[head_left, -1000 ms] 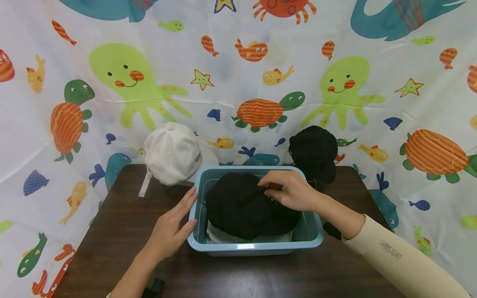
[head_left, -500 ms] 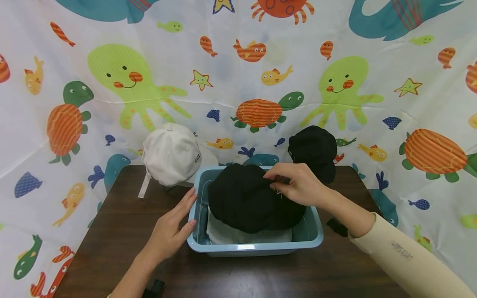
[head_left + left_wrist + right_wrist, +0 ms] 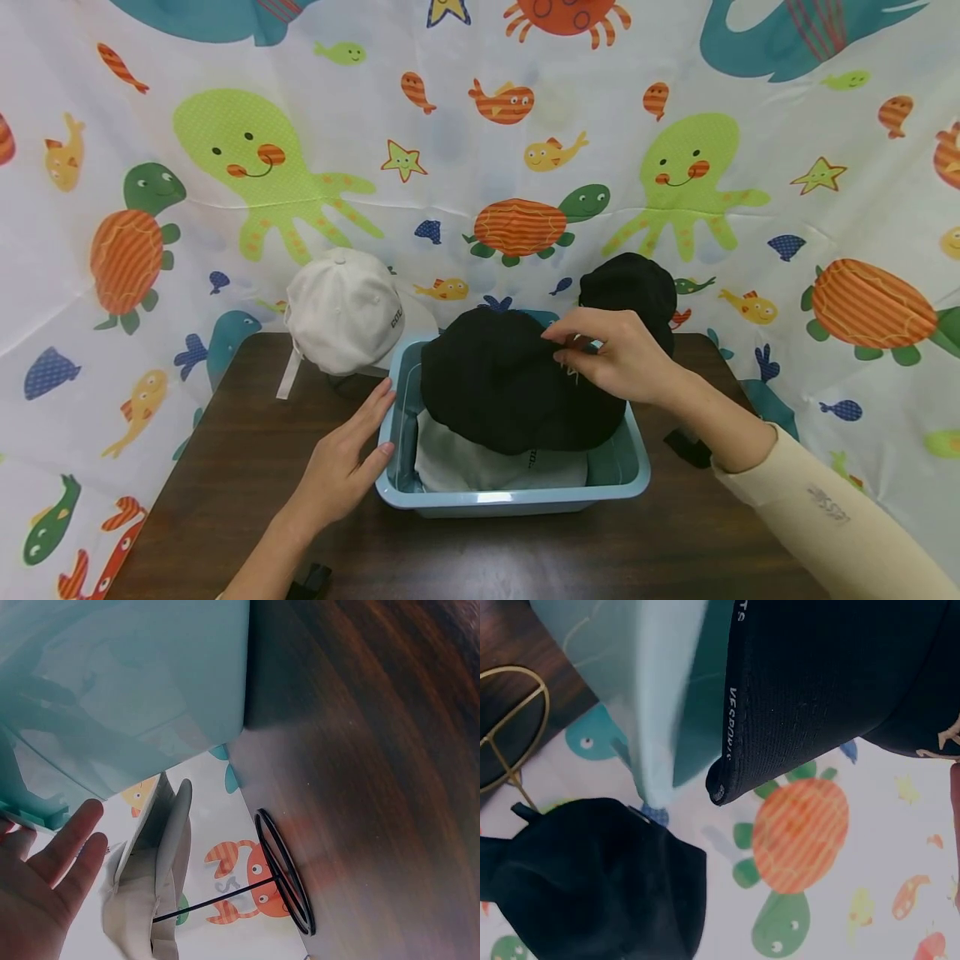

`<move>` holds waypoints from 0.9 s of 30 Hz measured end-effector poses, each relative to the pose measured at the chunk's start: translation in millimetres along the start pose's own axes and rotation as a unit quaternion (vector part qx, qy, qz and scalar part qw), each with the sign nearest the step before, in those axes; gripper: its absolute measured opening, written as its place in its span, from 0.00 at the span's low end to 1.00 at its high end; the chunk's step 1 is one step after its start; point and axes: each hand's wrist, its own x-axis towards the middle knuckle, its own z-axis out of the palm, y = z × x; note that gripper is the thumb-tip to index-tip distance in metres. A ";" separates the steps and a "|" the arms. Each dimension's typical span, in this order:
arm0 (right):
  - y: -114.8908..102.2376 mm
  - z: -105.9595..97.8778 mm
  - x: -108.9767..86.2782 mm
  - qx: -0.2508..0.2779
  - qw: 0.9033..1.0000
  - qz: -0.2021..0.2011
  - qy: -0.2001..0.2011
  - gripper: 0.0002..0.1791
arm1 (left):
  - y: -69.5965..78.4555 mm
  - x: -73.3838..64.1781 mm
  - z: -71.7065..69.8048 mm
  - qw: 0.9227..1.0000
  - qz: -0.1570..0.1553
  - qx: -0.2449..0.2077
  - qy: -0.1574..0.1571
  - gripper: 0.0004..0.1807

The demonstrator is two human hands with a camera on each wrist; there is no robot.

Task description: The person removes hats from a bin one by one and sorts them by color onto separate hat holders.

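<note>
Head view: my right hand (image 3: 618,354) pinches the black cap (image 3: 502,383) over the light-blue bin (image 3: 517,498); left hand (image 3: 337,467) lies straight-fingered against it. Looks partway: white cap (image 3: 345,308), second black cap (image 3: 630,292) outside, pale cap (image 3: 480,462) left inside. Left wrist alone shows the stand stem (image 3: 217,899); right wrist alone, sweatband lettering (image 3: 733,712).

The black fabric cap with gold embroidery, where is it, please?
In the head view, the right hand pinches this cap over the light-blue plastic bin, right of the left hand.

Black cap (image 3: 502,383) with light embroidery, pinched in your right hand (image 3: 618,354), held over the open light-blue bin (image 3: 555,497).
</note>
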 end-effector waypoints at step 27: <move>-10.4 -55.5 10.4 -0.055 0.997 0.001 0.051 0.23 | 0.8 2.5 0.4 0.999 0.019 0.000 0.028 0.37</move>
